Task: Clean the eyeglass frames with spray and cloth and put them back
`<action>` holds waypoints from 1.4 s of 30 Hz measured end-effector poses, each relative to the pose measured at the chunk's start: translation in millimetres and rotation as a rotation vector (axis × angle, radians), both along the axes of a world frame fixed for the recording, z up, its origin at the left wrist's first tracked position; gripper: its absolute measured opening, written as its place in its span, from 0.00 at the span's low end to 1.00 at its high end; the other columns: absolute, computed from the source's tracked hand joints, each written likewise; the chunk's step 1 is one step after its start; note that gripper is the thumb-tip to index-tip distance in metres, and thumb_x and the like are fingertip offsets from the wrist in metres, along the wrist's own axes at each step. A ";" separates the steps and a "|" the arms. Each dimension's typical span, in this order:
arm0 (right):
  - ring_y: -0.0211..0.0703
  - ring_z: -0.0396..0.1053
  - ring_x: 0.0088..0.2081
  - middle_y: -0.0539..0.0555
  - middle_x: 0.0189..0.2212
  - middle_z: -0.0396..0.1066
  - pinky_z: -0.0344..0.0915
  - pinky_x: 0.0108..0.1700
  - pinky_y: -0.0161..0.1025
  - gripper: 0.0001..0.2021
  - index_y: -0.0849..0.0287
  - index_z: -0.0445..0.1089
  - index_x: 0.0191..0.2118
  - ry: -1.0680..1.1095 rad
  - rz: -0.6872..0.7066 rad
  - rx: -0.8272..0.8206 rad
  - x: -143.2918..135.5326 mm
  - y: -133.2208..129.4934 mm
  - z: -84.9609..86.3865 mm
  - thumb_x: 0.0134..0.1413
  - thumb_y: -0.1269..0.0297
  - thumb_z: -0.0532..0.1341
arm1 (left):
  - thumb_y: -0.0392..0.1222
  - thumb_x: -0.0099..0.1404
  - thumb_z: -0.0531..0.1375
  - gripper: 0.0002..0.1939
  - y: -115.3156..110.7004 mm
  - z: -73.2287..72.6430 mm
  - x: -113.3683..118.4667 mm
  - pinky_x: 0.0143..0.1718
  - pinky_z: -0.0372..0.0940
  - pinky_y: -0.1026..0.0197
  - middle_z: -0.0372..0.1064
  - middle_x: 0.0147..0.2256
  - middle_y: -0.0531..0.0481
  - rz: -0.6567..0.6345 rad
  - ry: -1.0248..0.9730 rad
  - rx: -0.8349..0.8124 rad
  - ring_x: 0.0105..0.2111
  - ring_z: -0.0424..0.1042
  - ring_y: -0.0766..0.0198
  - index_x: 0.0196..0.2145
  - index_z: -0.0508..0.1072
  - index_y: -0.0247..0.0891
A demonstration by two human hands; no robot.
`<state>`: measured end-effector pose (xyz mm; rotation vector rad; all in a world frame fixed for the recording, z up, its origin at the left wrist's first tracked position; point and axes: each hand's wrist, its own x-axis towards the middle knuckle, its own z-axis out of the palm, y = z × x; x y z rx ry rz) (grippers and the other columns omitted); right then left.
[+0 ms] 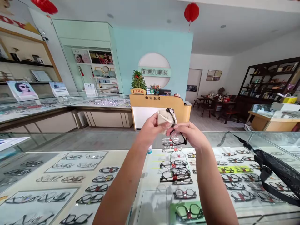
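Observation:
Both hands are raised above the glass counter, close together. My left hand (153, 128) is closed around a cream cloth (163, 116), folded against one lens of a pair of black-framed eyeglasses (178, 137). My right hand (191, 132) pinches the same eyeglasses near the middle of the frame, with the other lens hanging below the fingers. The glasses are tilted, one rim above the other. How far the cloth wraps round the upper lens is hidden by the fingers.
Rows of eyeglasses (185, 193) lie inside the glass display counter (131, 140) below my arms. A black mesh bag with a strap (276, 172) rests on the counter at right. A small bottle (149, 150) stands beyond my left forearm. Across the aisle is a wooden reception desk (161, 100).

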<state>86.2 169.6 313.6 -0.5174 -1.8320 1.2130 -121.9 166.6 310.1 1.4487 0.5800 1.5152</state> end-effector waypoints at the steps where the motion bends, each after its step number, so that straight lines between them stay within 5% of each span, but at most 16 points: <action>1: 0.48 0.75 0.41 0.55 0.38 0.86 0.70 0.49 0.45 0.16 0.54 0.88 0.34 -0.001 0.013 -0.010 0.0 0.6 -1.6 0.67 0.52 0.67 | 0.49 0.53 0.84 0.28 -2.0 -1.8 1.1 0.37 0.68 0.62 0.82 0.39 0.48 0.020 0.000 0.001 0.34 0.74 0.63 0.46 0.82 0.38; 10: 0.47 0.74 0.37 0.55 0.35 0.86 0.71 0.43 0.44 0.15 0.55 0.88 0.35 0.064 -0.010 -0.112 -5.1 7.2 -6.9 0.65 0.51 0.69 | 0.51 0.51 0.85 0.26 -2.1 -11.0 12.7 0.36 0.69 0.61 0.81 0.36 0.50 0.160 -0.163 -0.075 0.34 0.74 0.63 0.42 0.83 0.38; 17: 0.44 0.71 0.34 0.52 0.31 0.82 0.69 0.40 0.41 0.14 0.54 0.88 0.33 0.041 -0.071 -0.110 -4.8 13.5 -10.2 0.65 0.54 0.67 | 0.50 0.52 0.85 0.25 2.1 -13.3 11.0 0.41 0.72 0.59 0.84 0.41 0.47 0.106 -0.113 -0.091 0.39 0.78 0.59 0.43 0.85 0.39; 21: 0.45 0.70 0.35 0.51 0.29 0.80 0.68 0.41 0.42 0.13 0.53 0.87 0.32 -0.009 -0.102 -0.062 -6.0 13.8 -11.4 0.65 0.56 0.68 | 0.52 0.50 0.85 0.27 4.4 -17.1 15.0 0.32 0.69 0.61 0.82 0.38 0.48 0.111 -0.117 -0.076 0.33 0.76 0.61 0.43 0.84 0.38; 24: 0.46 0.71 0.36 0.52 0.31 0.81 0.69 0.43 0.43 0.14 0.53 0.86 0.30 -0.057 -0.094 -0.019 -8.8 10.6 -8.7 0.65 0.57 0.67 | 0.57 0.53 0.84 0.27 6.5 -22.2 20.6 0.26 0.64 0.63 0.80 0.35 0.49 0.190 -0.136 -0.056 0.28 0.72 0.65 0.42 0.83 0.38; 28: 0.48 0.73 0.39 0.53 0.31 0.81 0.70 0.45 0.45 0.15 0.53 0.87 0.32 -0.107 -0.072 -0.007 -10.0 8.5 -5.0 0.67 0.58 0.65 | 0.61 0.58 0.81 0.25 13.5 -24.8 16.5 0.34 0.68 0.62 0.79 0.34 0.49 0.294 -0.175 -0.018 0.33 0.75 0.63 0.39 0.84 0.37; 33: 0.47 0.75 0.39 0.54 0.38 0.85 0.70 0.45 0.45 0.16 0.54 0.87 0.34 -0.007 -0.032 -0.113 -11.8 13.7 -8.3 0.69 0.55 0.66 | 0.59 0.55 0.83 0.26 21.2 -17.5 -2.8 0.35 0.70 0.61 0.78 0.33 0.49 0.127 -0.142 -0.083 0.34 0.75 0.63 0.38 0.83 0.35; 37: 0.47 0.76 0.42 0.53 0.37 0.85 0.71 0.48 0.45 0.15 0.52 0.88 0.37 0.013 -0.011 -0.117 -17.7 16.0 -11.2 0.67 0.49 0.68 | 0.56 0.49 0.86 0.30 19.6 -14.7 -1.6 0.26 0.64 0.63 0.74 0.29 0.53 0.007 -0.099 -0.076 0.25 0.67 0.68 0.39 0.81 0.37; 42: 0.45 0.75 0.40 0.53 0.37 0.85 0.71 0.51 0.45 0.16 0.53 0.88 0.36 -0.052 -0.018 -0.060 -20.2 11.7 -8.9 0.66 0.47 0.70 | 0.63 0.55 0.82 0.28 21.1 -23.4 11.8 0.28 0.64 0.62 0.75 0.29 0.53 0.194 -0.158 0.009 0.25 0.68 0.68 0.37 0.80 0.38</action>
